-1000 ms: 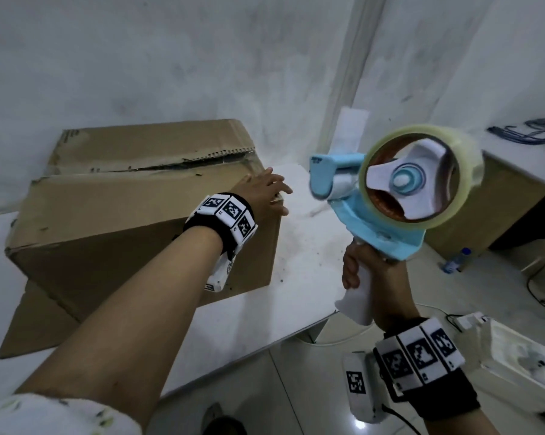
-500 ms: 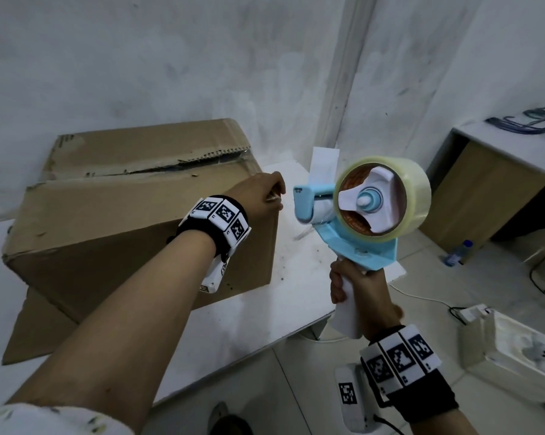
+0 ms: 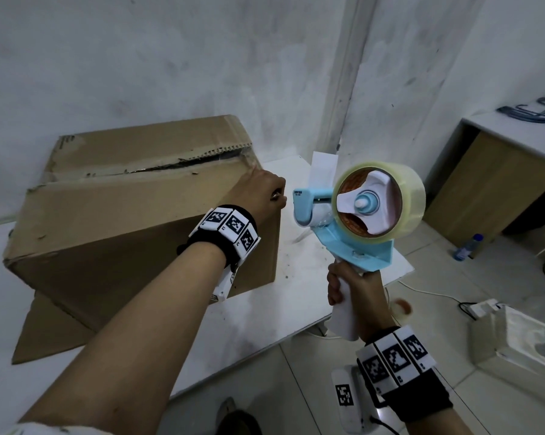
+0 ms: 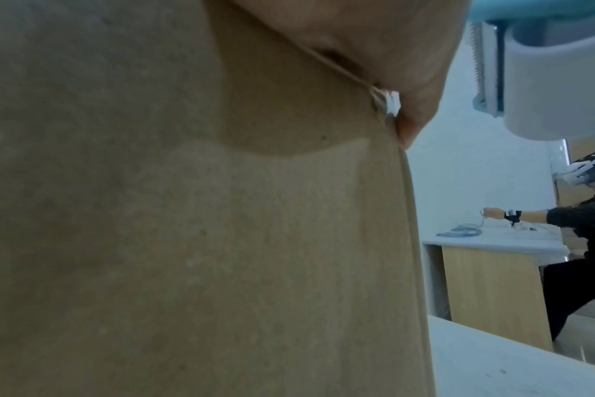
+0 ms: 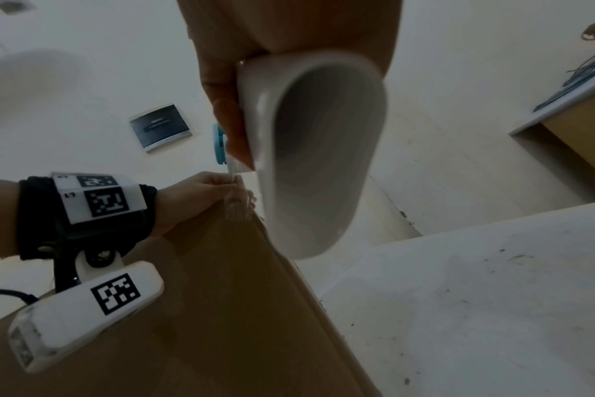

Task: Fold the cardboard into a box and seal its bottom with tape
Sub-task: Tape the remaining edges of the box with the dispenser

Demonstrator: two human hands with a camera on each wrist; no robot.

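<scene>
A brown cardboard box (image 3: 123, 221) sits tilted on the white table (image 3: 264, 309), its top seam ragged and slightly gaping. My left hand (image 3: 264, 193) is at the box's near right top corner with fingers curled. In the right wrist view it pinches a short strip of clear tape (image 5: 236, 206) over that corner. My right hand (image 3: 346, 287) grips the white handle (image 5: 316, 161) of a blue tape dispenser (image 3: 352, 246) carrying a clear tape roll (image 3: 412, 196). The dispenser's mouth is just right of the left hand, its serrated blade (image 4: 486, 67) close by.
One box flap (image 3: 45, 334) lies splayed on the table at lower left. The wall stands close behind the box. To the right are a wooden desk (image 3: 500, 171) with blue cables, a water bottle (image 3: 467, 246) and a white case (image 3: 522, 350) on the floor. Another person (image 4: 588, 241) works at that desk.
The dispenser has come down and left, close to the box corner. My left hand's fingers, spread on the corner a second ago, have curled and now pinch tape there.
</scene>
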